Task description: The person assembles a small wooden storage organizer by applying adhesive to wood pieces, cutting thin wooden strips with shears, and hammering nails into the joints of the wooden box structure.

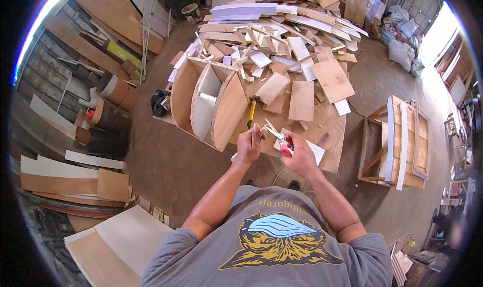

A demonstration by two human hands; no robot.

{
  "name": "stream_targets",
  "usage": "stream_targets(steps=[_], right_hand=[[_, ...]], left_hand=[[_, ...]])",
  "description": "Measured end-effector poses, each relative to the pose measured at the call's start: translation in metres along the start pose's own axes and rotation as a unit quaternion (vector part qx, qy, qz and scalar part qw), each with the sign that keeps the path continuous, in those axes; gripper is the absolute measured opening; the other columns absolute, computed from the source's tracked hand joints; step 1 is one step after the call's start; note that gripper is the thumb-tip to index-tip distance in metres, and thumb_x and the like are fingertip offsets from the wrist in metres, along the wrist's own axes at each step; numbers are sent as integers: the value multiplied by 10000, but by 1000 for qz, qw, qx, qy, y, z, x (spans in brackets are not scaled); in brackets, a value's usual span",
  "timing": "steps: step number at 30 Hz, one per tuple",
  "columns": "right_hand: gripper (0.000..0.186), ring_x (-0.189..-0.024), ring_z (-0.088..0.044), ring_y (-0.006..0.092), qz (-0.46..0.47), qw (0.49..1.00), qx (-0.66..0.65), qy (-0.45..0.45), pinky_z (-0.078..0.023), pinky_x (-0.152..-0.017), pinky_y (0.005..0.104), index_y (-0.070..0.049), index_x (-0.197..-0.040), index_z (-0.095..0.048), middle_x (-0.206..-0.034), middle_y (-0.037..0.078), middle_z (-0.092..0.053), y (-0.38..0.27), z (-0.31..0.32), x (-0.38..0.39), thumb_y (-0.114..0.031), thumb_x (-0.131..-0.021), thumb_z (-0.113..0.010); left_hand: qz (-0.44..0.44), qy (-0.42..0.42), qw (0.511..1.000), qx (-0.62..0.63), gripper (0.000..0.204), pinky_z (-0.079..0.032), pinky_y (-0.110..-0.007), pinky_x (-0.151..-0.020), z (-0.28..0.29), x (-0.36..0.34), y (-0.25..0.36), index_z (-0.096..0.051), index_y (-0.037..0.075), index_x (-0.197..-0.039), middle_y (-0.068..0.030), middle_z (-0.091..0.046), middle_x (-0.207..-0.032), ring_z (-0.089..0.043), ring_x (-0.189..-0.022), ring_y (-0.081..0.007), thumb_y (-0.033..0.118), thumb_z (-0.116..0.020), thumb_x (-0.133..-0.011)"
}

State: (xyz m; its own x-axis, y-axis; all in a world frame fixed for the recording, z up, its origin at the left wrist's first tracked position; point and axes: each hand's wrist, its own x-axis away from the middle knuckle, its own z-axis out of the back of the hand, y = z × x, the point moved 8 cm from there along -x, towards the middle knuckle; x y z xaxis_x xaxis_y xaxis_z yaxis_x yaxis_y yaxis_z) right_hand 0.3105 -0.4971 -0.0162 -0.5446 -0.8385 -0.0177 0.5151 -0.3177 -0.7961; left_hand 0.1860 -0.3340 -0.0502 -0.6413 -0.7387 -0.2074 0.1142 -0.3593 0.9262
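My right hand [300, 158] grips scissors [275, 132] by their red handles. Their blades are parted and point up and left, toward my other hand. My left hand [248, 145] is closed in a pinch just left of the blades; what sits between its fingers is too small to name. Beyond it, a hammer [251, 113] with a yellow handle lies on a plywood sheet [329, 136]. Left of the hammer stands a curved wooden frame [229, 113] with upright panels. A white board [316, 152] lies partly hidden under my right hand.
Wood offcuts [261, 40] form a large heap at the far side. A wooden frame [410, 141] stands on the floor at right. Boards [121, 246] and dark rolls [108, 141] line the left side. Filled bags [400, 50] sit at the back right.
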Motion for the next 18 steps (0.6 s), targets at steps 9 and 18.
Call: stream_targets(steps=[9,18], right_hand=[[542,-1119,-647,377,-25,998,51,-4,-518,-972,468,-32,-1282,-584,-1174,186,-682,-20,-8,20,-186,-783,-729],[338,-935,-700,454,-42,993,108,10,-547,-824,529,-14,-1068,-640,-967,243,-725,-5,-4,25,-224,-822,-737]], left_hand=[[-20,-51,998,1,623,-443,-431,-570,6,8,-3,-673,5,-794,-151,-587,-628,-591,-559,-294,434,-387,-1144],[-21,-60,998,-7,644,-454,-443,-583,-10,13,-14,-662,-6,-766,-190,-584,-619,-609,-577,-337,444,-394,-1140]])
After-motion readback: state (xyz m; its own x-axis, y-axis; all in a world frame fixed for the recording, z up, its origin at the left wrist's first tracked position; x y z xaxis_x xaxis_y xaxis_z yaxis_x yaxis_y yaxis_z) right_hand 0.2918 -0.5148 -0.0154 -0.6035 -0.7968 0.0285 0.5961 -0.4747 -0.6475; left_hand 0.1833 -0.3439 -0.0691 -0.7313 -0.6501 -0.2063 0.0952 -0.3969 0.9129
